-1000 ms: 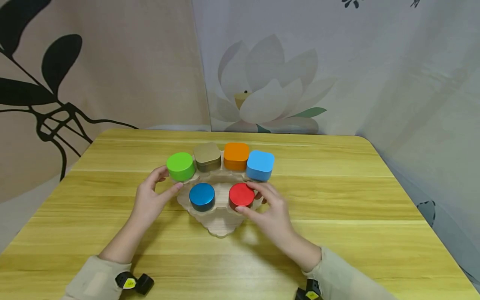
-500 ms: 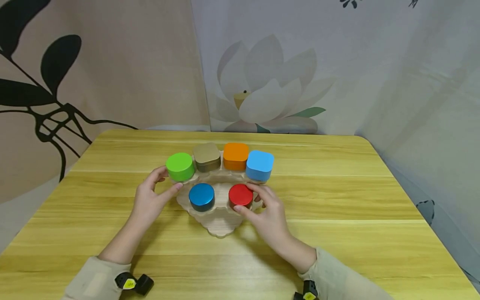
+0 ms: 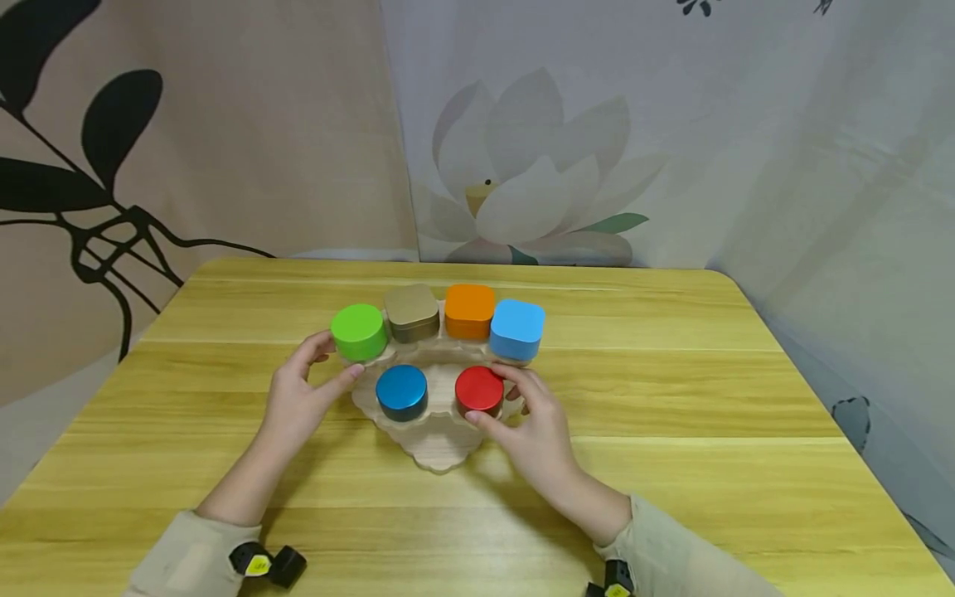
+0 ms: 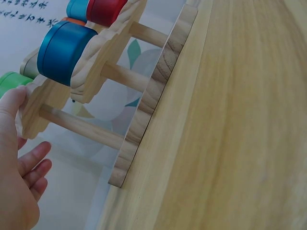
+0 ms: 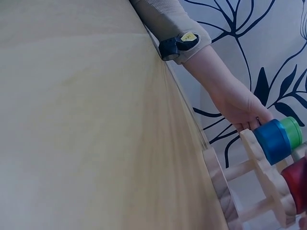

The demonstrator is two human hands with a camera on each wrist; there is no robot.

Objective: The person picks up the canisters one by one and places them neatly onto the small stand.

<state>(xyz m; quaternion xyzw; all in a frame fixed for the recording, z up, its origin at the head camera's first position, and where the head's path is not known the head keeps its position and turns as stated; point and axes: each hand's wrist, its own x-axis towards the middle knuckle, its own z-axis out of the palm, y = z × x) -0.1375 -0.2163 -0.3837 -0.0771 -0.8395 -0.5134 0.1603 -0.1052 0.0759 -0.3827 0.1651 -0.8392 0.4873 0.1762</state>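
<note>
A tiered wooden stand (image 3: pixel 440 444) bears several small lidded tins. My right hand (image 3: pixel 540 427) holds the round red tin (image 3: pixel 479 390) on the lower tier, thumb in front and index finger at its far side. On the left, my left hand (image 3: pixel 298 398) pinches the upper tier's edge beside the round green tin (image 3: pixel 359 332); in the left wrist view its thumb (image 4: pixel 13 101) lies against the board, other fingers below. Between the hands stands a round dark blue tin (image 3: pixel 401 392). In the right wrist view the right hand is almost wholly out of frame.
Along the upper tier stand squarish tins: gold-brown (image 3: pixel 413 313), orange (image 3: pixel 469 312) and light blue (image 3: pixel 517 330). Wooden posts (image 4: pixel 81 127) join the tiers to a base board (image 4: pixel 160 86) on the wooden table (image 3: pixel 709 398). A printed curtain (image 3: pixel 298 124) hangs behind.
Over the last second my right hand has shifted slightly left, staying around the red tin. My left hand and the stand look the same.
</note>
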